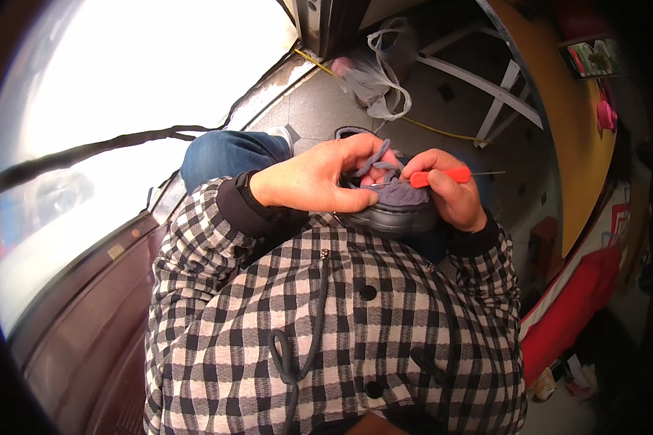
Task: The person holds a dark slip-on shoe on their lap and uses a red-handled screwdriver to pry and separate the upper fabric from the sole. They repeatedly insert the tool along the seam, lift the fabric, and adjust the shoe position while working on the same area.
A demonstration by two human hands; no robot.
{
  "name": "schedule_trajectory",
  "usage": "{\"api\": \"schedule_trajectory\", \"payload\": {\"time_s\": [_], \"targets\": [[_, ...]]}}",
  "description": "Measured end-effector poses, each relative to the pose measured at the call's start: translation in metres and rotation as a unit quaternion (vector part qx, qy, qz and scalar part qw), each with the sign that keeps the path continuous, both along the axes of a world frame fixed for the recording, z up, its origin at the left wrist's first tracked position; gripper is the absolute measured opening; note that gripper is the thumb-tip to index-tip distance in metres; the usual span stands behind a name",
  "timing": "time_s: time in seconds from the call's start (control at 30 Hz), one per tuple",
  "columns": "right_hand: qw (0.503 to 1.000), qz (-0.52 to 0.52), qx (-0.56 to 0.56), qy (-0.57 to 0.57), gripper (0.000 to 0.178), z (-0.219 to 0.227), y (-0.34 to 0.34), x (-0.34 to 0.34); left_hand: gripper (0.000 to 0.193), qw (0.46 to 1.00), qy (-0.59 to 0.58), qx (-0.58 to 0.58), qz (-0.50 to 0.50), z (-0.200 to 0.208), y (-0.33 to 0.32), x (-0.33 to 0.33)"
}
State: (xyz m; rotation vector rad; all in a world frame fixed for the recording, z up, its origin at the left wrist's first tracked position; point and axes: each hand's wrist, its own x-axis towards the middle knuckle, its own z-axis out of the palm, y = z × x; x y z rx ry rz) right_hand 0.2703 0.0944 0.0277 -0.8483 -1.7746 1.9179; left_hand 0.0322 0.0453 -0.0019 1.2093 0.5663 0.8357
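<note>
A grey crocheted slipper [408, 194] with a black sole [392, 220] rests at my lap, its sole toward my body. My left hand [308, 174] is closed on the slipper's left side, thumb on the near edge. A loop of thick grey yarn [374, 158] runs over its fingers. My right hand [453, 196] grips a crochet hook by its red handle [437, 177]. The hook's thin metal shaft points left across the crocheted top, and another thin metal end sticks out to the right. Exactly where the hook tip sits in the stitches is hard to make out.
A clear plastic bag [384, 90] with something pink lies on the tiled floor ahead, beside white metal bars [486, 87]. A yellow table [559, 130] stands at the right, bearing a phone [595, 58] and a pink object [606, 114]. A bright glass door [138, 72] is at the left.
</note>
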Motion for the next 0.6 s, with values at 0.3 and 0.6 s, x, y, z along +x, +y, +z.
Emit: {"api": "schedule_trajectory", "payload": {"time_s": [0.3, 0.6], "targets": [[0.998, 0.001, -0.062, 0.019, 0.029, -0.021, -0.001, 0.014, 0.023, 0.997, 0.078, -0.004, -0.019, -0.01, 0.0, -0.002], [0.996, 0.007, -0.064, 0.055, 0.029, -0.029, -0.003, 0.018, 0.026, 0.997, 0.067, -0.018, 0.016, -0.015, -0.002, -0.005]]}}
